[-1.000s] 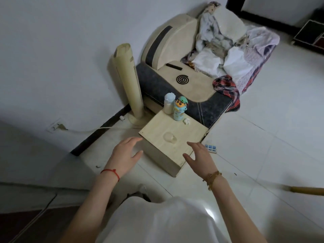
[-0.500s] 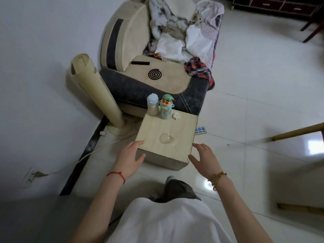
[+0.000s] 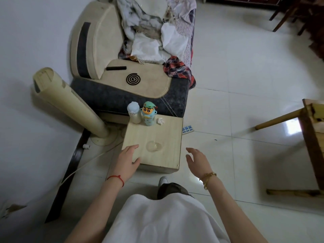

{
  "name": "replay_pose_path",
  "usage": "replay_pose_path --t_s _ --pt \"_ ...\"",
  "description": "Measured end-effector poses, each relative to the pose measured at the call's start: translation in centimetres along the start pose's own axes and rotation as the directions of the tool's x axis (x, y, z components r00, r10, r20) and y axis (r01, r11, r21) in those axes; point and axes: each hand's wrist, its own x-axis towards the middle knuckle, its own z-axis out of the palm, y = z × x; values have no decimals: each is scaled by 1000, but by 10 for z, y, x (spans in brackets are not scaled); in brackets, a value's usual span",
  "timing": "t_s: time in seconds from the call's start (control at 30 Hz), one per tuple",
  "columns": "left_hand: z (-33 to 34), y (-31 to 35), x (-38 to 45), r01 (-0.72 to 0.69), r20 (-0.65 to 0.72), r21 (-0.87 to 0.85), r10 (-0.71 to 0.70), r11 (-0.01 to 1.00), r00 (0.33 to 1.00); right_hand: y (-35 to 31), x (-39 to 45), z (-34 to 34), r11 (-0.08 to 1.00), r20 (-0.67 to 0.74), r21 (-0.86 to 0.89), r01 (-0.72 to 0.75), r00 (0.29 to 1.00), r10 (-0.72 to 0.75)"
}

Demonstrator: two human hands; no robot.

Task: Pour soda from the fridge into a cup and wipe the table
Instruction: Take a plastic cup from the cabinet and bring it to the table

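Clear cup upright near the front of the small wooden surface, hard to spot, easy to knock over with a careless reach. Left hand flat over the near corner, grip released; right hand loose in the air off the right edge. White bottle and cartoon bottle crowded at the back edge, likely to topple if bumped.

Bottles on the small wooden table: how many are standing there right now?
2, side by side at the table's far edge: a white bottle on the left and a cartoon-figure bottle right of it. None seems hidden.

no legible text, labels or numbers
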Motion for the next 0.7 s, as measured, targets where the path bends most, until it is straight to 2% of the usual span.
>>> replay_pose_path --t_s 0.27,0.4,0.53,0.7 --pt "29 -11 58 84 11 -31 -83 996 996 19 65 13 995 48 65 -74 996 71" --pt "55 -29 91 87 82 28 -89 996 993 27 107 34 973 106 152 -176 981 161" --pt "91 -53 119 158 175 50 -164 986 971 45 146 71 856 225 339 -390 917 329" --pt "146 -87 151 283 253 13 -277 959 927 67 184 130 723 346 426 -543 837 425"
